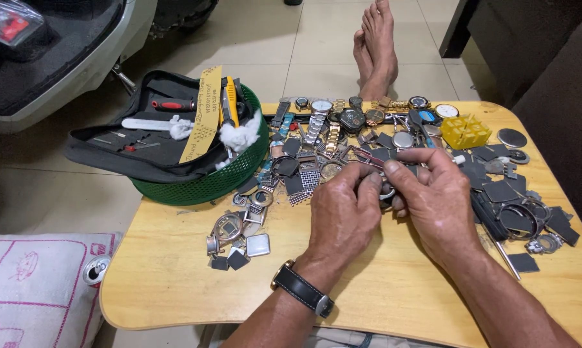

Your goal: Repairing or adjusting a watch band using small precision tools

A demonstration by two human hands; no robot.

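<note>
Head view: our left hand (344,211) and right hand (436,196) together pinch a small watch part (386,191) above the wooden table (175,277) strewn with watches (342,119).

Both hands meet over the middle of a low table (175,283), the left hand (342,216) and right hand (436,196) pinching a small watch part (386,192) between them. Behind the grip lies a row of watches (342,116); beyond those, bare feet (376,48) rest on the floor. Left of the grip, loose watch cases (236,235) lie on the tabletop, with a basket (220,180) holding a tool pouch (136,138) farther left and behind. Right of the grip lie flat plates (516,212).
</note>
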